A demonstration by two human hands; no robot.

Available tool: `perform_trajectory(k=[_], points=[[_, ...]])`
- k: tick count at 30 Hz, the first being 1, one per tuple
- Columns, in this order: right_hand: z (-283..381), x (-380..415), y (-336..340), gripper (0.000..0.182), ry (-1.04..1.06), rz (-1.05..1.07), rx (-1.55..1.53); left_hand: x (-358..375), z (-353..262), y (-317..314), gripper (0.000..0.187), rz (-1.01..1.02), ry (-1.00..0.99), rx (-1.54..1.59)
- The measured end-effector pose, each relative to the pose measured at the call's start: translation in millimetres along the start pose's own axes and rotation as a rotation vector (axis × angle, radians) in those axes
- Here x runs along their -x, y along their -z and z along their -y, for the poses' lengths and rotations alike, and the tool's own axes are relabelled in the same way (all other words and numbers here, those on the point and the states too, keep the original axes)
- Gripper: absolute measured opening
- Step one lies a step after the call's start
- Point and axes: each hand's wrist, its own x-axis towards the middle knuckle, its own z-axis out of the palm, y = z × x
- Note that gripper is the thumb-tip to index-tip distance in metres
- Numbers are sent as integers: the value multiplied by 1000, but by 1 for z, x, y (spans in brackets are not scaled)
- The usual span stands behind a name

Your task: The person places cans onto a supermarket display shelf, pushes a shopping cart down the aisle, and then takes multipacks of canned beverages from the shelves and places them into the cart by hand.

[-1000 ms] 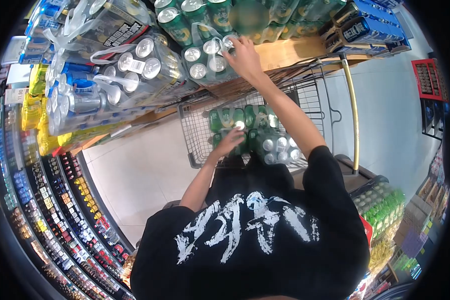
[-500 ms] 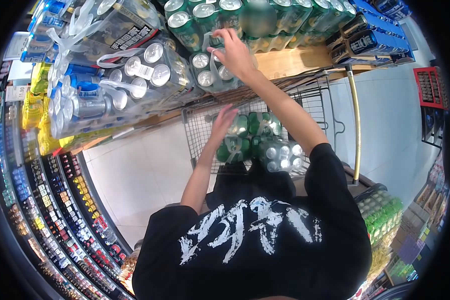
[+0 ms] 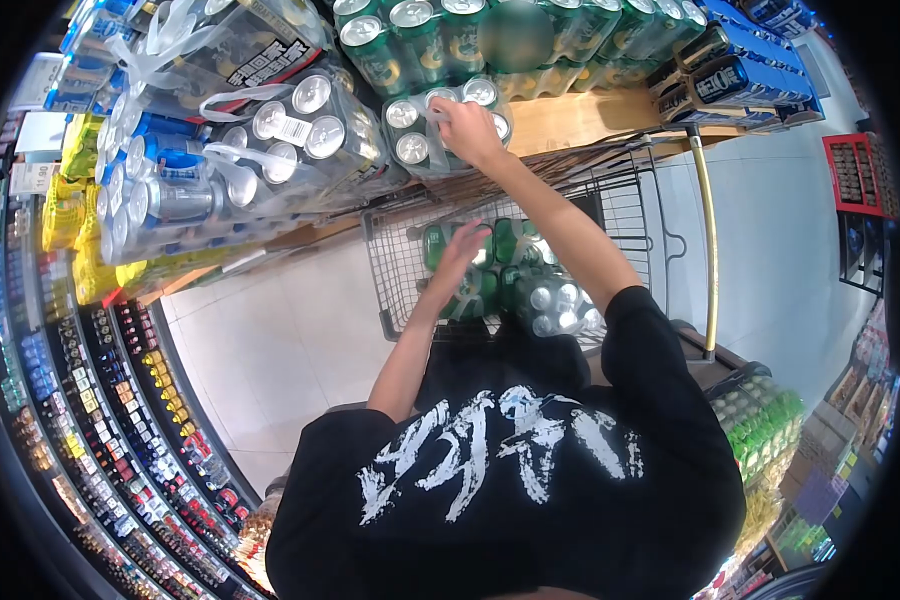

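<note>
My right hand [image 3: 471, 132] is closed on the white plastic carry strap on top of a shrink-wrapped pack of cans [image 3: 410, 150] at the shelf's front edge. Silver can tops show on both sides of the hand. Lower down, my left hand [image 3: 460, 252] hovers over the shopping cart [image 3: 395, 290], its fingers apart and holding nothing. Beneath it, green can packs [image 3: 475, 295] lie in the cart, beside a wrapped pack with silver can tops [image 3: 560, 300].
Rows of green cans [image 3: 385, 55] stand behind on the wooden shelf [image 3: 590, 122]. Wrapped can packs [image 3: 305, 130] with white straps sit to the left, blue cartons [image 3: 750, 80] to the right. A yellow pole [image 3: 707, 250] rises beside the cart.
My right hand has come down and its fingers have closed on the strap of the can pack. My left hand has shifted slightly right and down over the cart.
</note>
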Motion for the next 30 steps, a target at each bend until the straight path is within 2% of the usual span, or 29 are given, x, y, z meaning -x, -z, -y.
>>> perform_trajectory(k=[2,5,6,7,8,10,11,14,15,16,20,22,25,27,28,30], points=[[7,4,-2,14,65,-115,-106,7,4,2,48,1,2,37],[36,17,25,11,161,-150,-183,16,15,8,48,-1,3,130],[39,30,32,12,252,-103,-174,21,23,10,48,-8,15,181],[48,41,38,15,273,-181,-234,24,29,9,48,-11,28,237],[56,51,47,19,294,-256,-290,23,36,7,48,-23,54,309],[77,66,75,15,286,-266,-250,27,53,5,48,-50,121,457],[89,72,91,14,283,-272,-232,24,71,9,54,-33,148,620],[135,94,134,13,382,-228,-223,37,35,-13,59,621,45,1210],[147,102,143,14,375,-252,-255,40,24,-21,59,724,27,1296],[157,107,152,16,374,-279,-286,43,8,-33,58,737,16,1334],[187,151,191,16,472,-298,-233,81,-47,-62,58,480,-35,1318],[169,159,196,13,486,-420,-478,100,-67,-67,59,409,-56,1287],[172,175,199,19,267,-611,-833,115,-89,-66,60,323,-101,1212],[173,189,200,31,96,-563,-1057,109,-91,-60,61,355,-211,1156],[163,199,201,37,41,-458,-1161,102,-95,-57,60,439,-348,1116],[134,223,199,48,-81,-242,-1353,111,-107,-59,58,256,-435,957]])
